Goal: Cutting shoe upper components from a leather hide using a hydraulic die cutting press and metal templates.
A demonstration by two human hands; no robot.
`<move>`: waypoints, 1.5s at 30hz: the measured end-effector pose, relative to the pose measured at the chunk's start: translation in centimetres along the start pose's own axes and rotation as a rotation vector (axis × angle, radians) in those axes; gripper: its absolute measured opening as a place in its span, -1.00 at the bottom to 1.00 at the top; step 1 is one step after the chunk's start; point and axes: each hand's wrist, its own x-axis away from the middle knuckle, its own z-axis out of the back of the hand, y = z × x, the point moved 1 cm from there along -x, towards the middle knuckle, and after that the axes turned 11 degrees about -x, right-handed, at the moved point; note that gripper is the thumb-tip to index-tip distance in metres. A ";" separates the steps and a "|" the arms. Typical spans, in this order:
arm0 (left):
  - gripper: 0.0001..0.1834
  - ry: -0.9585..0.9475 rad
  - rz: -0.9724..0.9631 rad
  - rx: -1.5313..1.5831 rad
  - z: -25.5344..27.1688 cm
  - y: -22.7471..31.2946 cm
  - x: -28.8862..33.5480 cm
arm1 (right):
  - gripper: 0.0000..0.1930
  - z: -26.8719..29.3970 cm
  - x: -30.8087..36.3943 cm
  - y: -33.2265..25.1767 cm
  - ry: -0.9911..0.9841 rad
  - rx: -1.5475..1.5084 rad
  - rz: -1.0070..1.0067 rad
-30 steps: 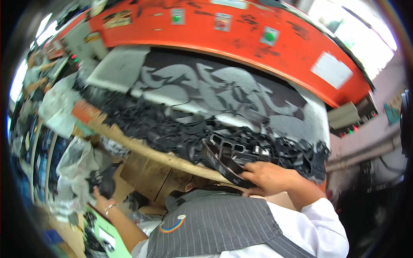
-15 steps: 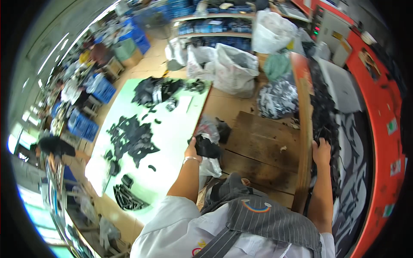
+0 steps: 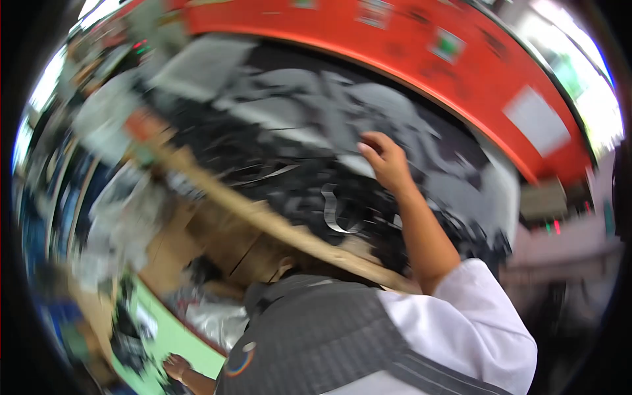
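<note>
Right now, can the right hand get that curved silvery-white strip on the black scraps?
Probably yes: the right hand looks empty and near the curved silvery-white strip, with nothing visibly between them.

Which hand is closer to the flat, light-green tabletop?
Left. The left hand appears over the tabletop, too blurred to tell if touching; the right hand is farther away, above the grey-and-black sheet material.

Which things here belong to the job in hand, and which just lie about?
Seemingly in use:
- right hand, open above flat black-and-grey sheet material
- loose black scraps heaped nearby
- left hand, blurred, at pale green tabletop

Seemingly just around:
- translucent white plastic bags
- white paper on orange-red panel
</note>
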 end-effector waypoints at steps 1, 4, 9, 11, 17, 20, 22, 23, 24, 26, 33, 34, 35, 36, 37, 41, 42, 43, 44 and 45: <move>-0.42 -0.116 0.064 -0.039 -8.0 -2.8 -0.6 | -0.72 2.2 0.9 0.7 0.098 -0.049 -0.039; -0.41 -0.471 0.253 -0.191 -37.0 -11.5 10.6 | -0.82 10.1 6.7 1.7 0.327 0.016 -0.134; -0.68 -1.290 -0.505 -0.597 -59.3 -8.6 36.9 | -0.75 11.5 15.5 0.3 0.119 0.493 -0.173; -0.79 -1.631 -0.702 -0.453 -62.9 -8.1 48.3 | -0.64 10.3 17.7 1.6 0.148 0.726 -0.200; -0.76 -2.486 -1.566 -0.265 -64.4 -13.9 64.1 | -0.65 8.0 16.4 0.4 0.249 0.769 -0.376; -0.67 -2.208 -1.973 -0.541 -67.9 -19.0 64.4 | -0.73 7.2 15.8 0.6 0.242 0.735 -0.344; -0.64 -2.247 -1.902 -0.498 -69.1 -20.0 64.9 | -0.73 7.1 16.8 1.5 0.165 0.759 -0.328; -0.61 -2.249 -1.833 -0.488 -69.6 -20.1 65.1 | -0.71 7.0 17.3 1.1 0.175 0.766 -0.340; -0.61 -2.268 -1.816 -0.478 -70.2 -20.4 65.2 | -0.71 7.3 17.0 0.4 0.175 0.775 -0.356; -0.55 -2.251 -1.822 -0.395 -71.1 -21.2 64.7 | -0.68 7.5 15.2 -2.1 0.319 0.834 -0.276; -0.48 -2.321 -1.713 -0.354 -72.2 -22.4 63.4 | -0.58 8.3 4.9 -3.7 0.588 0.927 -0.118; -0.48 -2.345 -1.702 -0.333 -72.1 -22.4 63.5 | -0.58 8.7 3.5 -2.5 0.561 0.978 -0.059; -0.49 -2.377 -1.680 -0.314 -72.0 -22.3 63.6 | -0.58 8.9 2.3 -0.6 0.578 0.941 -0.071; -0.49 -2.373 -1.677 -0.305 -72.0 -22.3 63.5 | -0.58 9.0 1.4 1.6 0.593 0.899 -0.077; -0.49 -2.379 -1.674 -0.288 -72.0 -22.6 63.4 | -0.57 9.1 1.1 4.0 0.542 0.916 -0.108; -0.52 -2.390 -1.631 -0.290 -72.0 -23.1 62.3 | -0.44 8.7 2.1 7.9 0.474 0.796 -0.140; -0.52 -2.403 -1.623 -0.284 -72.1 -23.0 62.3 | -0.42 8.6 2.4 7.8 0.490 0.743 -0.127; -0.52 -2.391 -1.626 -0.272 -72.4 -22.9 62.6 | -0.42 9.1 2.2 8.0 0.484 0.742 -0.126; -0.52 -2.387 -1.624 -0.278 -72.7 -23.0 63.0 | -0.41 9.7 2.0 8.2 0.479 0.732 -0.129; -0.52 -2.390 -1.618 -0.268 -73.1 -22.8 63.3 | -0.39 9.9 1.9 8.3 0.478 0.721 -0.135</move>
